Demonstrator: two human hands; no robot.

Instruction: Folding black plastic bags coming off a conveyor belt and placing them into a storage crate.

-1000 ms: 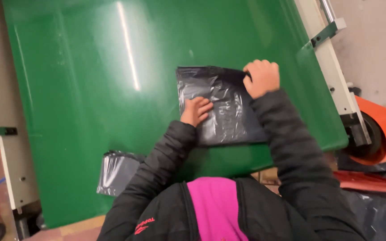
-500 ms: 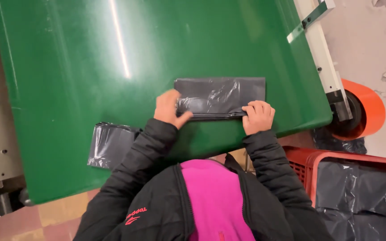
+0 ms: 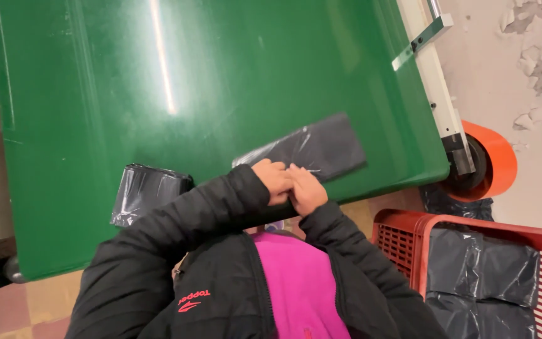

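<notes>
**Folded black bag pressed flat at surface edge**

Left hand (image 3: 272, 179) and right hand (image 3: 305, 188) side by side, fingers closed down on near end of narrow folded black bag (image 3: 312, 147), likely holding the fold. Green surface (image 3: 158, 75), glossy. Bag roll (image 3: 145, 191) left; red crate (image 3: 472, 263) right, peeling wall (image 3: 534, 56).

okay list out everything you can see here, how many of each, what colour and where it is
Folded plastic bag: one, black, a narrow strip on the green surface, its near end under both hands.
Stack of bags: one, black, at the table's near edge, beside the left sleeve.
Table: one, glossy green top, fills most of the view.
Crate: one, red plastic, lower right, with black folded bags inside.
Roll: one, orange, at the table's right end.
Wall: pale, peeling paint, upper right.
Left hand: bare, on the strip's end.
Right hand: bare, touching the left, on the same end.
</notes>
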